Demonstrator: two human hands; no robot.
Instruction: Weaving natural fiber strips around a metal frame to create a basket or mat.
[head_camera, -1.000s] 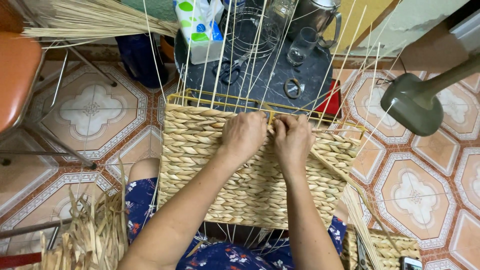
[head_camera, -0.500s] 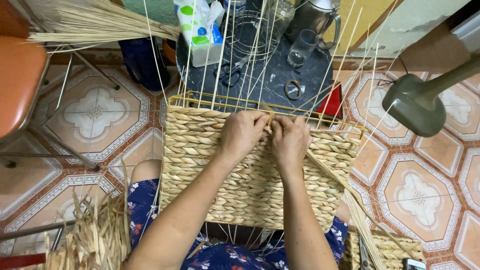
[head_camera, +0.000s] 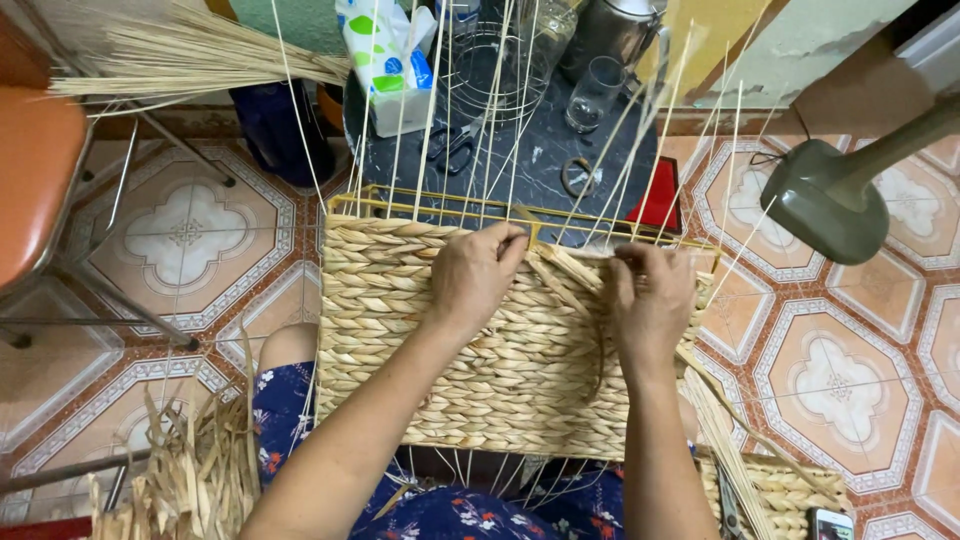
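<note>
Nearest the camera, a lap in dark blue floral cloth (head_camera: 470, 510) carries a rectangular woven panel of pale straw-coloured plaited fibre (head_camera: 480, 370), built on a yellow wire frame (head_camera: 400, 205) whose thin upright stakes run away from the person. The woven rows lie crosswise, left to right, and the working edge is the far one, just under the frame's top bar.

The left hand (head_camera: 475, 275) presses on that top edge, its fingers curled down over the last row and closed on the weave beside a stake. The right hand (head_camera: 650, 295) sits just beside it to the right, fingers pinched shut on a loose flat strand of straw fibre (head_camera: 570, 270), which slants from the left hand's fingertips across to the right hand. The strand's long axis follows the rows, and the right hand is the nearer to its free end.

Loose dried leaves (head_camera: 200, 470) lie on the patterned tiled floor (head_camera: 190, 230) at the left knee. Farther off stands a dark round tabletop (head_camera: 540, 160) with black-handled scissors (head_camera: 455, 145), a clear drinking glass (head_camera: 595, 95) and a tissue pack. An orange chair seat (head_camera: 35, 180) is at the left, a grey-green lamp head (head_camera: 825, 200) at the right.
</note>
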